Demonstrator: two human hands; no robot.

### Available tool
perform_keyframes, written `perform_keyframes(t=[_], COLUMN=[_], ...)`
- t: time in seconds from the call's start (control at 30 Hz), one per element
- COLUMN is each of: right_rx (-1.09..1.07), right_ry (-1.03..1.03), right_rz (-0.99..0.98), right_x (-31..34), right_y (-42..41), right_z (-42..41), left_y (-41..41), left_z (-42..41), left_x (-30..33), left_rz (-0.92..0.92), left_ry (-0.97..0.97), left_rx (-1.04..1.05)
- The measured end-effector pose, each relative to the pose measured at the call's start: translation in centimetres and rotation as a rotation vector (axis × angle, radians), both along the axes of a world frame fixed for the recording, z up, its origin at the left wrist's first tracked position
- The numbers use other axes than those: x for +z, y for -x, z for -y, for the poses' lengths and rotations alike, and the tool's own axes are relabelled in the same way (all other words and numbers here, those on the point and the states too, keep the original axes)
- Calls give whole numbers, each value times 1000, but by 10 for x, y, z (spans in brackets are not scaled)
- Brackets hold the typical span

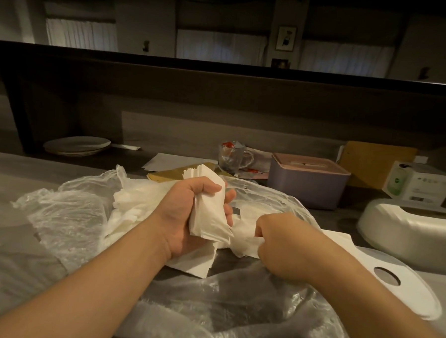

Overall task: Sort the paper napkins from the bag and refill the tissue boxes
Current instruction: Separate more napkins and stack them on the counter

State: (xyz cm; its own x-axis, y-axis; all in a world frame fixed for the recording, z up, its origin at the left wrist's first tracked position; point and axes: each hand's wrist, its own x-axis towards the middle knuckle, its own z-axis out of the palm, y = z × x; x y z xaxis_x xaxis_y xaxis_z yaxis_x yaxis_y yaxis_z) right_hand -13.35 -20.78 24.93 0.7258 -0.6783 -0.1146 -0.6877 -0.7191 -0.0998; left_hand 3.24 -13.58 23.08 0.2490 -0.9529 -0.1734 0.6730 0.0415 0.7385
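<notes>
The left hand [188, 213] is closed in a full fist around a thick bunch of paper napkins [209, 212], fingers wrapped over the front and the frilled edges sticking up toward 12 o'clock above the knuckles. The right hand [280, 239], at 3 o'clock from the left, has its fingers curled down and pinches loose napkin sheets [241, 237] lying on the crumpled plastic bag [67, 212], which spreads across the counter under both wrists. More napkins sit heaped inside the bag [135, 203] at 9 o'clock from the left hand. The likeliest trouble is tearing: the sheets are thin, and if the right hand pulls while part of a sheet is trapped under the bunch or snagged in the plastic, it will probably rip or come away crumpled. The tight fist could also crease the stack so it no longer lies flat enough to load. The white oval tissue box [404, 230] sits open at 3 o'clock with its lid [401, 289], the one with the round hole, lying just beside it near the right forearm; a sweep of that arm could knock the lid off the counter edge. The pink-lidded box [306, 181] at 1 o'clock stands near a glass mug [233, 156], which a careless reach might tip.
</notes>
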Motion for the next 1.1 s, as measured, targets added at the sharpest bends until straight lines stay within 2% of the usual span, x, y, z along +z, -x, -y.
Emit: perform_keyframes(t=[0.1,0.23,0.3,0.37,0.43,0.6,0.73,0.83,0.97,1.1], right_rx=[19,59,76,46,12,141,253,193,26,137], right_ry=[-151,-663,-688,-542,-508,-919,-1086,-1006,-498,-429], right_rz=[198,509,559,536,557,865,977,855,611,426], right_x=[7,27,29,25,22,20,22,21,8,8], right_y=[1,12,14,10,7,12,18,16,0,3], right_z=[4,-1,0,2,3,8,9,8,11,13], left_y=[3,4,4,6,6,5,3,-1,-8,-7], left_z=[-2,-5,-6,-7,-7,-10,-12,-11,-10,-9], left_x=[2,3,4,6,6,8,10,10,9,8], left_rz=[16,25,69,89,92,134,215,115,-41,-56], left_ry=[-10,-5,-22,-29,-28,-13,-48,45,116,110], left_rx=[11,24,25,37,42,22,85,61,42,33])
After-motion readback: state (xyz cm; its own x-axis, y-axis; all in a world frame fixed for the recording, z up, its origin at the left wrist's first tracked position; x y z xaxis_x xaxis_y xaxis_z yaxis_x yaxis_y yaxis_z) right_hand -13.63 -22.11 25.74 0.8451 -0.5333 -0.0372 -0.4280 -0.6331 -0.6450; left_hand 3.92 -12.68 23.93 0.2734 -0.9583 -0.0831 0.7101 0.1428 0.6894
